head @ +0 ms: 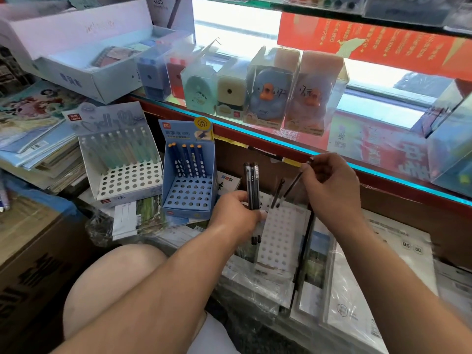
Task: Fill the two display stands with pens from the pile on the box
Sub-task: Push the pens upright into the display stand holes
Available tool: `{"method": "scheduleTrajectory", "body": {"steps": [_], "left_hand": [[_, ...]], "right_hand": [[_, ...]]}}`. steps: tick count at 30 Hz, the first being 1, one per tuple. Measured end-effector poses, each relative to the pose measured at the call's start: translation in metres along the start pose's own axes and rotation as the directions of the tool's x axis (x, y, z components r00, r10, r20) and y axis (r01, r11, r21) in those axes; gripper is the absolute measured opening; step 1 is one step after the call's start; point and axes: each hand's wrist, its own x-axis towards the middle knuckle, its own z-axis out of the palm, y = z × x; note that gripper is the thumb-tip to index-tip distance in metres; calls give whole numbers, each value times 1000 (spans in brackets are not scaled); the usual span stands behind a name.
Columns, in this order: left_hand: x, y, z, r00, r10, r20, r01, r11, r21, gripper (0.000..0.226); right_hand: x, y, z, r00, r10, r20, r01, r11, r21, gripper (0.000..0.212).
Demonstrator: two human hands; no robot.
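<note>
Hands both busy: your left hand (236, 213) grips a bunch of black pens (252, 185) upright, just left of the white holed stand (281, 236); your right hand (332, 185) pinches a single pen (293, 183) by its top, tip at the stand's back row beside another standing pen (278, 194).

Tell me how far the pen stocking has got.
Done: one black pen stands in the back row of the white stand. In hand: the right hand pinches a second pen, its tip at a neighbouring hole; the left hand grips a bundle of pens. Left: nearly every hole of that stand is empty, and the blue stand holds only a back row.
</note>
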Motion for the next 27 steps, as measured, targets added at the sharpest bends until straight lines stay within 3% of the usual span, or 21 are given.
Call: {"method": "scheduleTrajectory", "body": {"steps": [9,19,27], "left_hand": [[3,-6,7,1000,-23,15,23,999,29,18],[5,-7,8,999,-18,37,17,1000,23,19],[4,-6,8,999,-18,47,17,1000,13,19]], "right_hand": [[-6,15,15,992,-65,110,86,975,-204,15],[-3,15,17,995,-48,91,64,981,-182,14],[-4,20,27,992,-71,103,97,956,-277,19]]}}
